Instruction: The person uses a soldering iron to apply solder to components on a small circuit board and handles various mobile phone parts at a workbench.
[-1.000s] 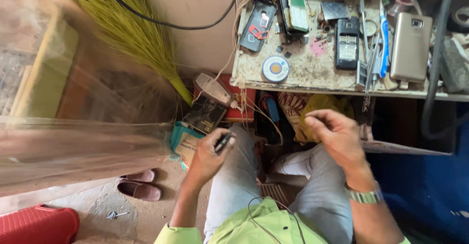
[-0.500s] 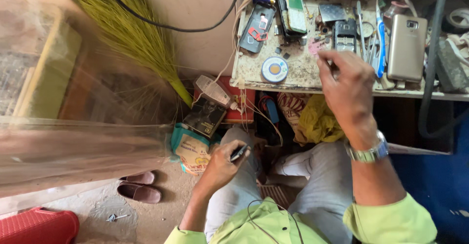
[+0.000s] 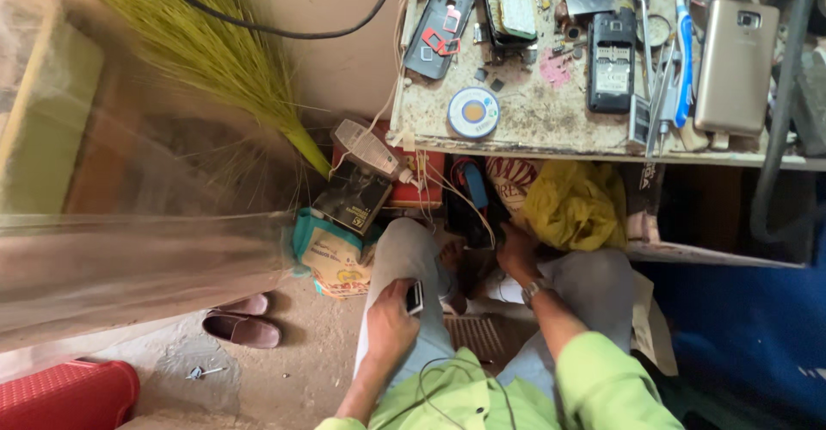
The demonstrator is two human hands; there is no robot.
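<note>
Both hands low now: right hand [image 3: 516, 253] dropped off desk [image 3: 533, 124] under it, grip unclear; left hand [image 3: 391, 318] clamps small phone [image 3: 416, 296].

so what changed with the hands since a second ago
The right hand came down off the cluttered bench, where it was half a second ago, and now reaches under it beside the yellow bag. The left hand kept its fingers closed on the small dark device and sank toward the lap. The items on the bench stayed put.
</note>
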